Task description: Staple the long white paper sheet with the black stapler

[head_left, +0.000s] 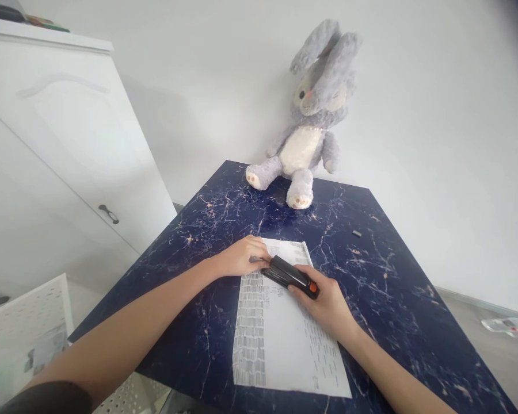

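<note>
A printed white paper sheet (280, 333) lies on the dark blue marbled table (384, 287). My right hand (326, 302) is closed around a black stapler (290, 276) with an orange end, resting on the sheet near its top left corner. My left hand (242, 257) lies on that corner beside the stapler's nose, fingers curled and pressed on the paper edge.
A grey plush rabbit (308, 121) sits at the table's far edge against the white wall. A small dark object (357, 233) lies on the table at right. A white cabinet (60, 149) stands at left. A perforated white panel (26, 333) is low left.
</note>
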`<state>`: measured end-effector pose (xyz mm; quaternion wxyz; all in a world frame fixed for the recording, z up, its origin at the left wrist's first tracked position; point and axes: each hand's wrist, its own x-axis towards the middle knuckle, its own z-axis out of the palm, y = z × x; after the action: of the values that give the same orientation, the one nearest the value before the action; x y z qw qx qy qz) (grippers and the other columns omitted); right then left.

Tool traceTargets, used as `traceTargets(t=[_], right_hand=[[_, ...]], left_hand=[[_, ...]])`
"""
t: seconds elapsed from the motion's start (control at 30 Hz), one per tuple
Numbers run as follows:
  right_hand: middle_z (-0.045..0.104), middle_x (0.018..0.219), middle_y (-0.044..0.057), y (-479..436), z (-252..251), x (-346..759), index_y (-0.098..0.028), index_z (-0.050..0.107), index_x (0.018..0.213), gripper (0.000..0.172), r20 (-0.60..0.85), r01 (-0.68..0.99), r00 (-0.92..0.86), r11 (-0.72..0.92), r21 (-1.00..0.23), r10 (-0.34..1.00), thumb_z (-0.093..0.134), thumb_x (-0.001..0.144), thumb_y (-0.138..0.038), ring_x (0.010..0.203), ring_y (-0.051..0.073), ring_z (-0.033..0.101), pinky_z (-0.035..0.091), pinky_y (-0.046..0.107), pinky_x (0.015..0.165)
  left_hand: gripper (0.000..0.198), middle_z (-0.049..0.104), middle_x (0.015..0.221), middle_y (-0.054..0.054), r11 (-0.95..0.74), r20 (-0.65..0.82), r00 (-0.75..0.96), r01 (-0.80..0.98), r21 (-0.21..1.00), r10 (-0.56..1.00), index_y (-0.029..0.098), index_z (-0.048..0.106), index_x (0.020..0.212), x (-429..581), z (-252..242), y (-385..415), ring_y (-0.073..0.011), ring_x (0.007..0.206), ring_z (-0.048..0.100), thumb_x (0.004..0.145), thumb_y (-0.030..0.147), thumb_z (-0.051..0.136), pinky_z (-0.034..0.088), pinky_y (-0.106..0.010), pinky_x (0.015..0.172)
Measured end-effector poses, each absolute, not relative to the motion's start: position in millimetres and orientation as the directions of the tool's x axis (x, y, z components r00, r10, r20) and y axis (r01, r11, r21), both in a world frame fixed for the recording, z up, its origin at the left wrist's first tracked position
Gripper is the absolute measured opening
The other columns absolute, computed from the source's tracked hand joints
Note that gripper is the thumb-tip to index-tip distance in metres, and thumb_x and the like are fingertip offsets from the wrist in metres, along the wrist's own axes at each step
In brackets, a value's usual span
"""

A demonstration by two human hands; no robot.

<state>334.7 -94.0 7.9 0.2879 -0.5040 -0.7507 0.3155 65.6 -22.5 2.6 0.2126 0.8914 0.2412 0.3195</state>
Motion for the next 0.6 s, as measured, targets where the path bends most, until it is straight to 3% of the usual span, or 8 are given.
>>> traceTargets(t=[0.17, 0.6], right_hand=[[0.075, 0.099, 0.003, -94.3, 7.8, 334.4, -0.024, 0.066, 0.117, 0.030, 0.108, 0.587, -0.323, 0.289, -0.756, 0.940, 0.063, 0.090, -0.035, 0.084, 0.021, 0.068, 0.053, 0.031, 0.075], [0.075, 0.102, 0.002, -93.7, 5.0, 336.0, -0.026, 0.065, 0.119, 0.030, 0.105, 0.595, -0.338, 0.299, -0.746, 0.935, 0.063, 0.092, -0.038, 0.085, 0.021, 0.069, 0.053, 0.030, 0.074]], left_hand=[[0.010, 0.075, 0.082, -0.005, -0.787, 0.458, 0.674, 0.318, 0.528, 0.579, 0.017, 0.074, 0.085, 66.2, 5.8, -25.0, -0.0184, 0.084, 0.066, 0.090, 0.021, 0.067, 0.046, -0.036, 0.092], [0.009, 0.075, 0.084, -0.004, -0.797, 0.456, 0.684, 0.322, 0.511, 0.569, 0.017, 0.074, 0.089, 66.8, 4.6, -22.9, -0.0183, 0.086, 0.065, 0.089, 0.016, 0.065, 0.045, -0.033, 0.089]])
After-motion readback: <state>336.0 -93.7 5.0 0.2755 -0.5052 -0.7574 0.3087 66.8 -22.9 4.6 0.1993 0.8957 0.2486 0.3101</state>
